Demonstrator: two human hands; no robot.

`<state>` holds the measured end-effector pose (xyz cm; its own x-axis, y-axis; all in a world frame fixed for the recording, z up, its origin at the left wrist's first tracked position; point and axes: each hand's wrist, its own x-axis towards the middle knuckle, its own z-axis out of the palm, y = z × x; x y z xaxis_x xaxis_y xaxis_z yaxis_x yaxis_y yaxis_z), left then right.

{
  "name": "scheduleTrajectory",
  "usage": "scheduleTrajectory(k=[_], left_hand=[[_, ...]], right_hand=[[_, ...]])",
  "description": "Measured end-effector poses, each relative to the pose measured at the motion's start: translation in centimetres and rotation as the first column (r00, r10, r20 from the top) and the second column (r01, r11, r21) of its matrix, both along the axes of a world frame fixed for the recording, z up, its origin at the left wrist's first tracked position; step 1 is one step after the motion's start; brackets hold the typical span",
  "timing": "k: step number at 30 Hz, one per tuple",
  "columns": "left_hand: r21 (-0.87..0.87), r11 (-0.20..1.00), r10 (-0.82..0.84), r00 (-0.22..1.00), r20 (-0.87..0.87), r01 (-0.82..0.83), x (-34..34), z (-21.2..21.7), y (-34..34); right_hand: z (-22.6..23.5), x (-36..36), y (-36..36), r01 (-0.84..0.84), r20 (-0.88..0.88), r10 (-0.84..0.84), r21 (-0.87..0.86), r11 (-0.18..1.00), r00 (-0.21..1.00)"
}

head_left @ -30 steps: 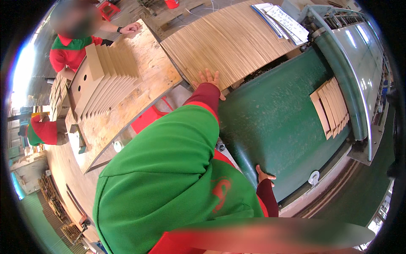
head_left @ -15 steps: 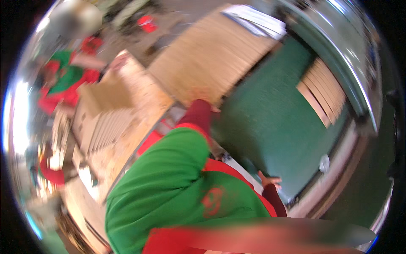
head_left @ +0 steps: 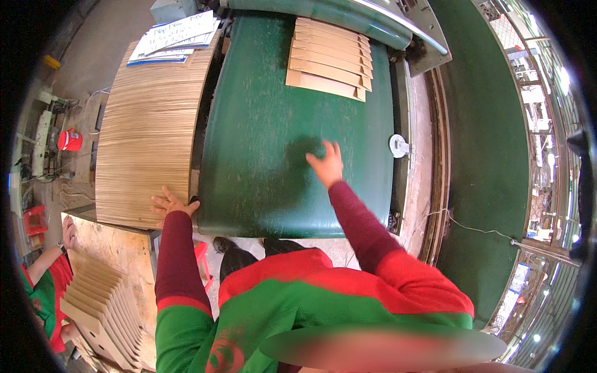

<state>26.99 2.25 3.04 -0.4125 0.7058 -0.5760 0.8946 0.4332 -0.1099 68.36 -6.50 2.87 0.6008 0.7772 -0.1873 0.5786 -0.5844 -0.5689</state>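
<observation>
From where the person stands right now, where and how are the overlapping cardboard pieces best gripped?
Probably by the near edge of the nearest cardboard piece, coming from the person's side with the right hand: the pieces overlap in a row, and that edge looks uncovered, facing the hand.

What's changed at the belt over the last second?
The right hand has moved forward from the near edge of the green conveyor belt to farther out over it, fingers spread. Nothing was visibly grasped or let go. The view has swung right. The left hand still rests at the near corner of the striped tan surface; overlapping cardboard pieces still lie by the green roller.
</observation>
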Motion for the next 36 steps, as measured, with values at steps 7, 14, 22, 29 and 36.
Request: scheduleTrajectory(k=[7,14,22,29,36], left_hand=[[-0.021,1.000,0.021,1.000,-0.003,-0.021,-0.2,-0.8,0.1],[-0.073,0.997,0.023,1.000,0.018,-0.022,-0.7,-1.1,0.4],[-0.080,0.996,0.027,0.999,0.034,-0.024,-0.5,-0.7,0.6],[-0.084,0.996,0.044,0.998,0.050,-0.040,-0.4,-0.7,0.7],[-0.099,0.995,0.027,0.999,0.022,-0.024,-0.8,-1.3,0.4]], right_hand=[[-2.1,7.6,19.9,-0.200,0.508,0.178,-0.013,0.980,0.843],[-3.2,11.1,20.8,-0.368,0.417,0.521,-0.395,0.842,0.744],[-0.5,12.8,26.9,-0.227,0.210,0.328,-0.394,0.891,0.921],[-1.1,12.6,29.3,-0.234,0.194,0.391,-0.542,0.807,0.900],[0.6,17.6,33.0,-0.353,0.565,0.641,-0.541,0.763,0.520]])
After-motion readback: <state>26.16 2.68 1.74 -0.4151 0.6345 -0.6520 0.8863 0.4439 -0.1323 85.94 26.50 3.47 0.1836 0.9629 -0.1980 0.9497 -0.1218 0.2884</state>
